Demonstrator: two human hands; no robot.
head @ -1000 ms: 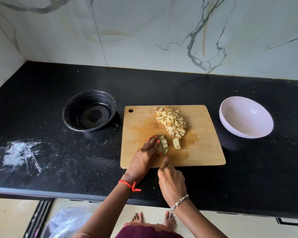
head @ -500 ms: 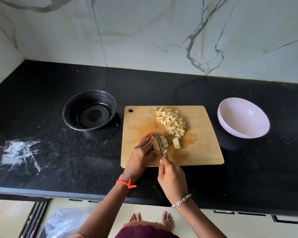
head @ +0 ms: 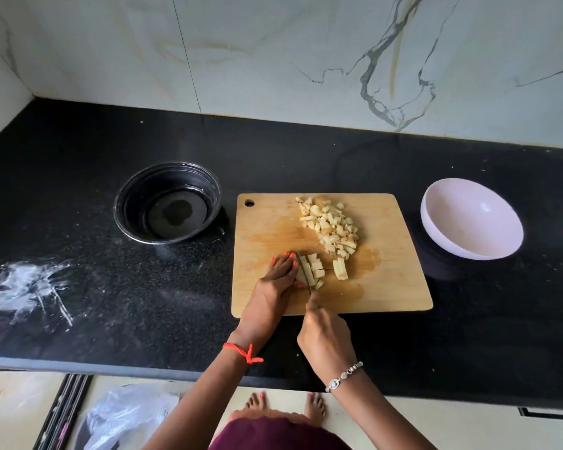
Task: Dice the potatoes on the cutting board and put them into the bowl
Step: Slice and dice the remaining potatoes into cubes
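A wooden cutting board [head: 387,287] lies on the black counter. A heap of diced potato [head: 330,227] sits at its far middle. Nearer, my left hand [head: 275,280] presses down on a potato piece [head: 314,269] that is partly cut into strips and cubes. My right hand [head: 325,339] grips a knife [head: 304,271] whose blade runs through that piece, right beside my left fingertips. Two loose sticks [head: 340,268] lie just right of it. The pale pink bowl [head: 472,219] stands empty to the right of the board.
A black round container [head: 168,203] with a little liquid sits left of the board. White powder smears [head: 30,287] mark the counter at far left. A marble wall rises behind. Below the counter edge are bare feet and a plastic bag [head: 124,414] on the floor.
My left hand has crept a little leftward along the potato piece, and the knife has followed, leaving more cut cubes to the blade's right. The bowl and the heap have not moved.
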